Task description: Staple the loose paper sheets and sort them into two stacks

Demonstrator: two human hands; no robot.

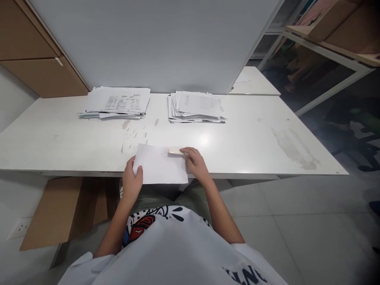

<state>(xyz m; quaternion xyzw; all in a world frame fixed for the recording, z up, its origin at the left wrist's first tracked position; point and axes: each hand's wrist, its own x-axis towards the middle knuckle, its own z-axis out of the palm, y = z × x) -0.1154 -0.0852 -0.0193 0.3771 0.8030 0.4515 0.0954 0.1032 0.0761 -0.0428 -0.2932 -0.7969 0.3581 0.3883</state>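
A folded white sheet of paper (160, 164) lies at the near edge of the white table (252, 138), partly overhanging it. My left hand (132, 180) grips the sheet's left edge, thumb on top and fingers curled under. My right hand (196, 162) is at the sheet's right edge, with its fingers closed on a small cream-coloured flat tool (175, 151) that rests on the paper's top right corner.
Two stacks of printed papers sit at the back of the table, one on the left (117, 103) and one in the middle (196, 107). A grey partition (160, 43) rises behind them. A cardboard box (59, 209) stands under the table on the left.
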